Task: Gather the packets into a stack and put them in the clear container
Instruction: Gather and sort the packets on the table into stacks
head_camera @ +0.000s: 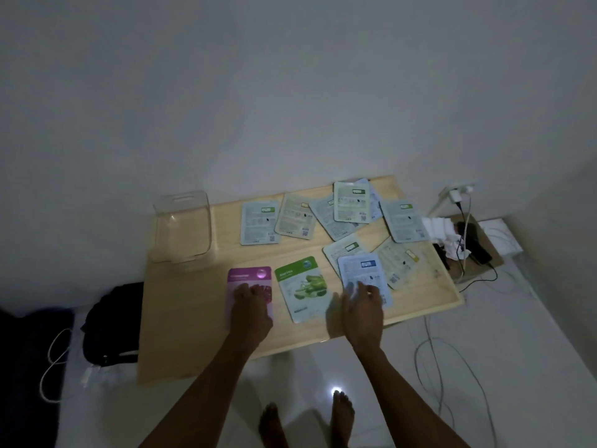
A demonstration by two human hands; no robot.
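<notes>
Two flat, spread hands: left hand (pixel 250 310) on pink packet (pixel 248 275), right hand (pixel 363 307) on blue packet (pixel 363 270).

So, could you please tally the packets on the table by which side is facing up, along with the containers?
Packets lying printed-front up: 2, the pink packet and the green packet
Packets lying back-side up: 9, e.g. the blue-labelled packet
Clear container: 1
Total: 12 things, 11 of them packets
</notes>
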